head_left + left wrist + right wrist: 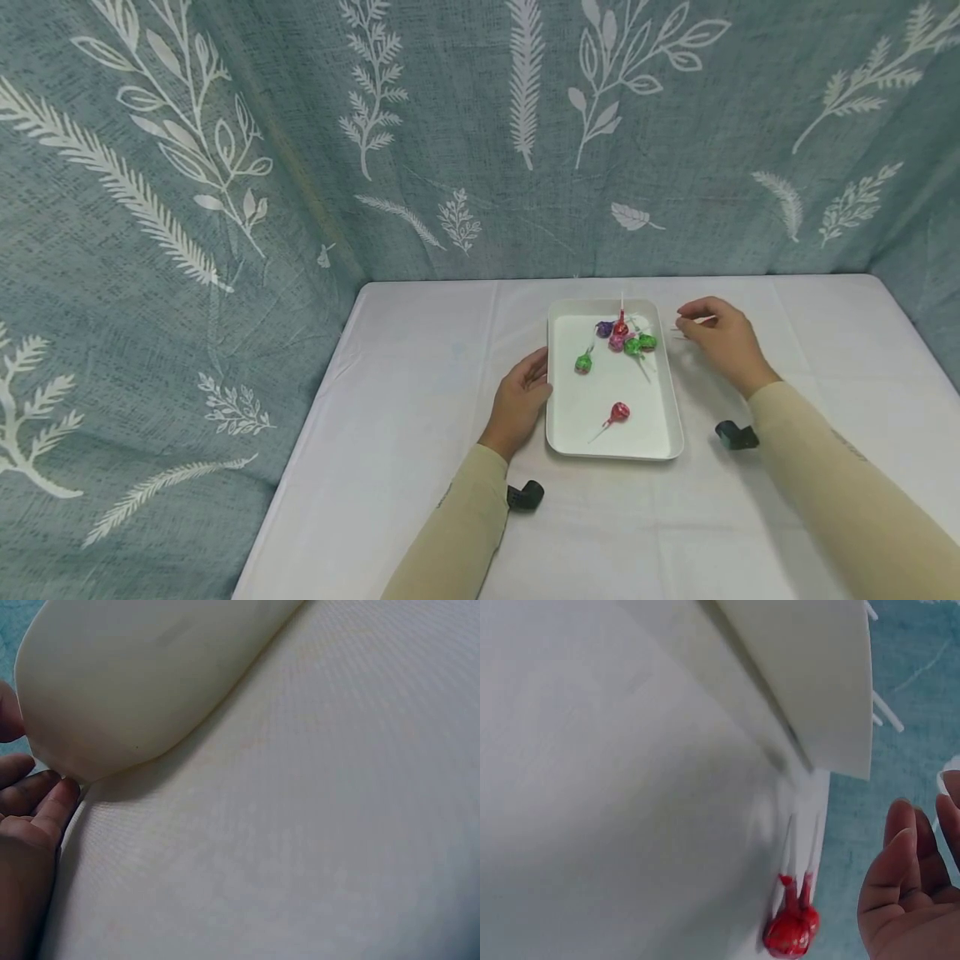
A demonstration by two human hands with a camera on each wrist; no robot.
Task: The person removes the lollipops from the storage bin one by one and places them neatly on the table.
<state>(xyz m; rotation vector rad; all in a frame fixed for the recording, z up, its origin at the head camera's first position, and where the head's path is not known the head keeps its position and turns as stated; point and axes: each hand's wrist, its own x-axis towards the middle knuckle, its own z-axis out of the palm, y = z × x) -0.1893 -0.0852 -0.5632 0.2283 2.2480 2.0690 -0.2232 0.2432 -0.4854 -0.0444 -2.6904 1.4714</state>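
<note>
A shallow white tray [600, 433] lies on the table with several wrapped lollipops in it. My left hand [517, 404] holds the tray at its left side, its fingertips [67, 791] against the lower edge of the wall. Most of the lollipops, purple, pink, green and red [621, 327], cluster near the far right corner. A green lollipop [583, 363] lies left of them and a red one [619, 412] nearer the front. Just right of the tray my right hand [723, 337] hovers with fingers bent and nothing between them. Beside it, two red lollipops [789, 934] lie on the cloth.
A white cloth covers the table [420, 417]. Blue-green curtains [480, 133] with white leaf patterns hang behind and along the left side. A small black device sits at the left wrist [527, 496] and another at the right wrist [737, 436].
</note>
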